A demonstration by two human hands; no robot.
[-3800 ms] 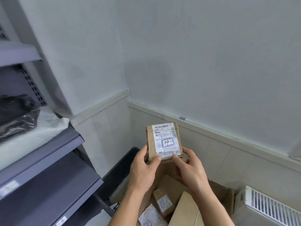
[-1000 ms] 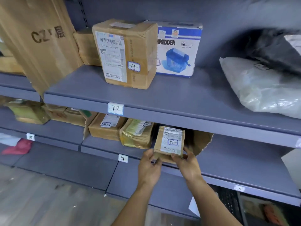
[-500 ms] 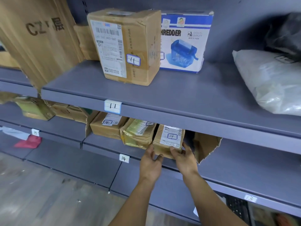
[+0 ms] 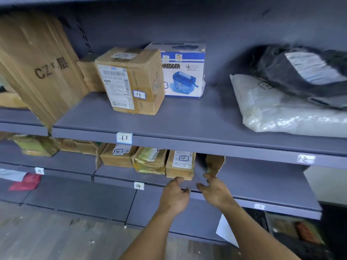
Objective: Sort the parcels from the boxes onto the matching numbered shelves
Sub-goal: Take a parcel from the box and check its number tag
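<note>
- Your parcel, a small brown carton with "14" boxed on its sticker, stands on the lower shelf. It is behind the shelf's front edge, a little to the right of the 14 tag.
- On its left it sits right against a yellow-taped parcel. Left of that lies a brown carton, also marked 14.
- A torn cardboard flap stands near the parcel on its right, with a dark gap between them.
- Your left hand is just below the parcel's front edge. Its grip is slack, the fingers lightly curled and holding nothing. I cannot tell whether a fingertip touches the carton.
- Your right hand is beside the left one at the shelf's lip. Its grip is apart, with nothing between thumb and fingers.
- On the upper shelf, behind the 11 tag, a carton marked 11 stands beside a shredder box.
- Further right on that shelf, a white bag lies under a black bag.
</note>
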